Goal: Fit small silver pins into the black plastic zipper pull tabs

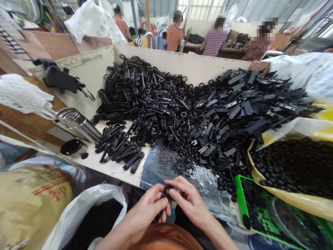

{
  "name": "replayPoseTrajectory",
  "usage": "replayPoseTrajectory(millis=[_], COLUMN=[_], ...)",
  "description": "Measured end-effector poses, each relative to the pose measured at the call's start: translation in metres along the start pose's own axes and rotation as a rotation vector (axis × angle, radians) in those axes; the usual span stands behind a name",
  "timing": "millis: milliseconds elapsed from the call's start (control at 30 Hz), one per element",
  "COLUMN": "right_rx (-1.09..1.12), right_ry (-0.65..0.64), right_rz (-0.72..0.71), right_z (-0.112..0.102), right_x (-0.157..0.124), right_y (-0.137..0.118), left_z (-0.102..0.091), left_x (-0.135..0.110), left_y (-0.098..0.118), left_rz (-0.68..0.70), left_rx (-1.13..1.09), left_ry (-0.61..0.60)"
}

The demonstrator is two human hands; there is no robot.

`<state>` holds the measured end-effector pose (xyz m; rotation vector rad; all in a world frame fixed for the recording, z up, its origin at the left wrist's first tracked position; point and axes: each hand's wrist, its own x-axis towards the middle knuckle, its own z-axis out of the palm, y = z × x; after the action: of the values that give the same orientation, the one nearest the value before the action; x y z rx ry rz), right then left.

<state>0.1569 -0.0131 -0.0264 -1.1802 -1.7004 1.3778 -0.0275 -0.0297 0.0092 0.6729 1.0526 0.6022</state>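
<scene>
Close to the table's front edge, my left hand is closed around a black plastic part. My right hand meets it from the other side, thumb and fingers pressed on the same part, whose exact shape my fingers mostly hide. Just beyond my hands lie silver metal pins, small dark screw-like pieces and little black pieces on a dark sheet. To the left, finished-looking black handle-shaped parts lie in a small group.
Large heaps of black ring-ended parts and flat black blades fill the table. At left stands a steel flask; at right, a sack of black balls and a green tray. Several people sit working behind the partition.
</scene>
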Motion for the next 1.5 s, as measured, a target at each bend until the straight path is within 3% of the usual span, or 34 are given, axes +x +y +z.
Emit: replayPoseTrajectory(millis=[367,600,800,900,1000,1067,1267,1500], right_rx=[-0.13,-0.219,-0.171,-0.111,-0.101,-0.109,-0.111,-0.192], right_ry=[-0.154,-0.161,-0.199,-0.102,0.115,0.227,0.25,0.137], right_rz=[-0.072,-0.114,-0.067,-0.029,0.032,0.083,0.129,0.049], right_z=[-0.009,-0.008,-0.005,-0.005,-0.01,-0.015,-0.021,-0.001], right_x=[-0.006,-0.006,-0.004,-0.005,-0.006,-0.006,-0.009,0.01], right_y=[-0.007,-0.008,-0.006,-0.001,0.008,0.013,0.014,0.007], left_z=[-0.001,-0.005,-0.01,-0.019,-0.029,-0.033,-0.036,-0.048], left_x=[-0.001,-0.001,0.0,0.006,0.019,0.031,0.053,0.058], left_y=[-0.017,-0.017,-0.024,-0.018,-0.006,0.002,0.01,0.018], left_rz=[-0.092,-0.107,-0.095,0.063,0.265,0.296,0.306,0.328], left_rx=[-0.026,0.009,0.076,0.273,0.786,1.063,1.297,1.403], left_ry=[0.001,0.004,0.014,0.168,0.471,0.579,0.557,0.48])
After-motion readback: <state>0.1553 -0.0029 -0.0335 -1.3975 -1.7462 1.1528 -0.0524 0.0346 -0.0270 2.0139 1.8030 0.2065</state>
